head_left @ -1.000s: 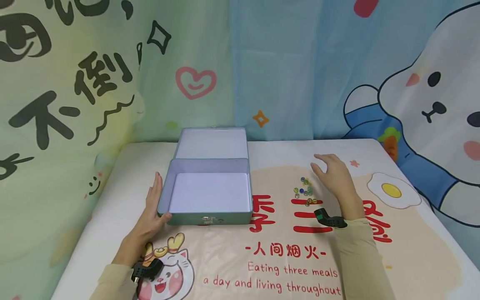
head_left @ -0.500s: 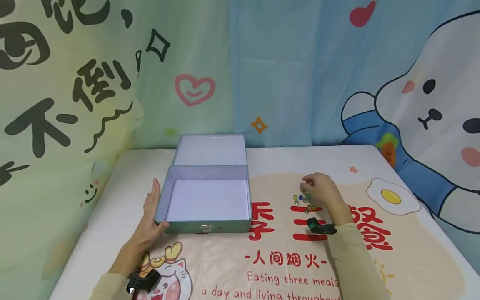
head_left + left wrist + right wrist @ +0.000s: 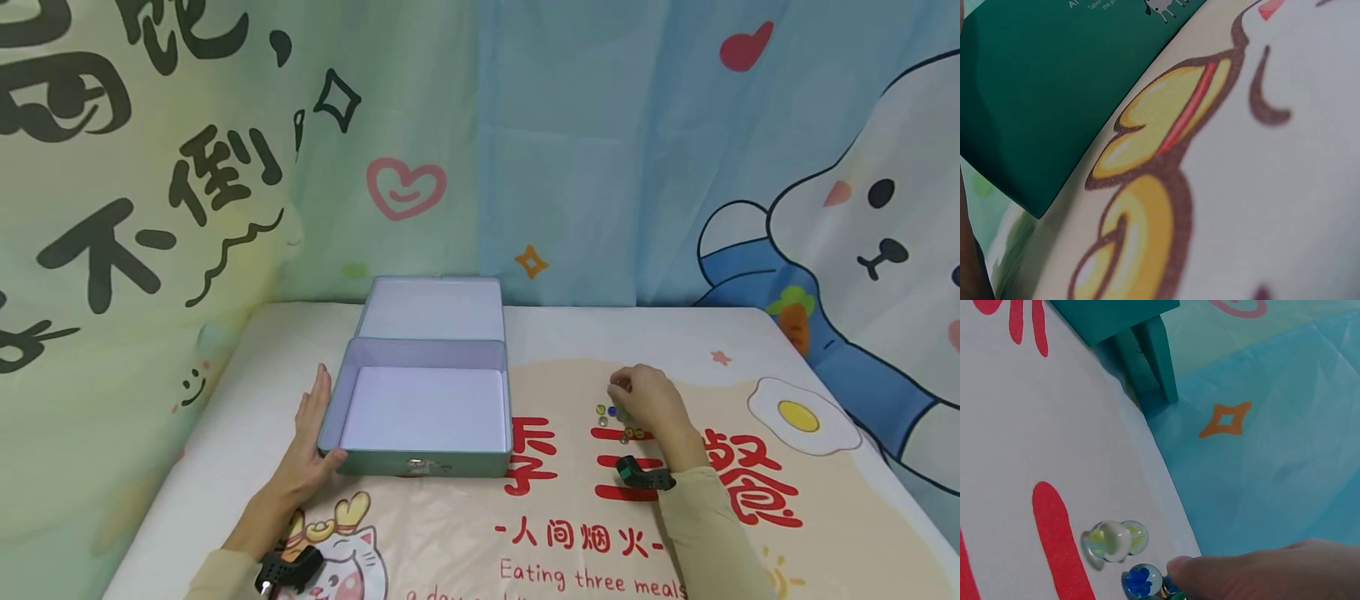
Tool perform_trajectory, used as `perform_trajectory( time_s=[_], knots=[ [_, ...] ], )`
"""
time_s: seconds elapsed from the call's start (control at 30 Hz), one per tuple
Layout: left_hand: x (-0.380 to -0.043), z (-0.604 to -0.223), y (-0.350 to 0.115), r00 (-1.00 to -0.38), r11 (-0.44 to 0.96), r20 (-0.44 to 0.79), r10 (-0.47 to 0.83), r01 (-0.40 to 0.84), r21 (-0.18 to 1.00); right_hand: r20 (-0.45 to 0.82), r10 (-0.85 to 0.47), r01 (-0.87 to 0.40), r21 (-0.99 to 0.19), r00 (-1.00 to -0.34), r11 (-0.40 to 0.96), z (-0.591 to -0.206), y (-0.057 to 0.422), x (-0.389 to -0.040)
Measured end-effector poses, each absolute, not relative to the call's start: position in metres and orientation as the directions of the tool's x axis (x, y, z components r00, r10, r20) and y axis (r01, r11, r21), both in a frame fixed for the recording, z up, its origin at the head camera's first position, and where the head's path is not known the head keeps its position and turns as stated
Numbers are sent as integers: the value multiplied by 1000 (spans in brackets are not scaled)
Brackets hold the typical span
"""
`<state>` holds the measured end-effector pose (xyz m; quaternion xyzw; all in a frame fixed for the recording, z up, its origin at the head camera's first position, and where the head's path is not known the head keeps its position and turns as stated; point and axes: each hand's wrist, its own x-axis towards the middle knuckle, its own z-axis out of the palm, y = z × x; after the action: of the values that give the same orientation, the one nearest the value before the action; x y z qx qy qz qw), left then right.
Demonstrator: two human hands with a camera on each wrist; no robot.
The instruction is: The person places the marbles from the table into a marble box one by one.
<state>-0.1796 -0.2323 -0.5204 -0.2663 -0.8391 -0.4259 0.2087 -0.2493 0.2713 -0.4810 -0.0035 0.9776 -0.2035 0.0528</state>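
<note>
A green tin box stands on the table with its lid folded back, showing a pale interior. My left hand rests along its left side, fingers straight and the thumb at the front corner. To the right of the box lies a cluster of small glass marbles, yellow, green and blue. Over their far side my right hand pinches a marble with curled fingers, which largely hide it. In the right wrist view, a fingertip meets a dark marble beside a clear marble with a blue centre.
The white and beige tablecloth bears red lettering, a printed cat and a fried egg. Behind the table's far edge hangs a printed curtain. Each wrist wears a black camera strap.
My right hand has come down and leftward onto the far side of the marbles, its fingers curling in. The left hand stays at the box. The head view has shifted a little.
</note>
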Motion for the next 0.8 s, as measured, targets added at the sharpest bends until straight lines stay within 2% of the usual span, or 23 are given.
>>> perform_trajectory(
  time_s=[0.33, 0.53, 0.8],
  knots=[
    [-180, -524, -232, -766, 483, 583, 270, 632, 606, -64, -8, 16, -370, -998, 929, -482, 270, -246],
    [-182, -525, -230, -761, 468, 589, 272, 639, 610, -70, -9, 20, -405, -997, 914, -482, 269, -248],
    [-181, -522, -229, -758, 470, 600, 258, 641, 607, -172, 37, 115, -468, -984, 876, -471, 262, -252]
  ],
)
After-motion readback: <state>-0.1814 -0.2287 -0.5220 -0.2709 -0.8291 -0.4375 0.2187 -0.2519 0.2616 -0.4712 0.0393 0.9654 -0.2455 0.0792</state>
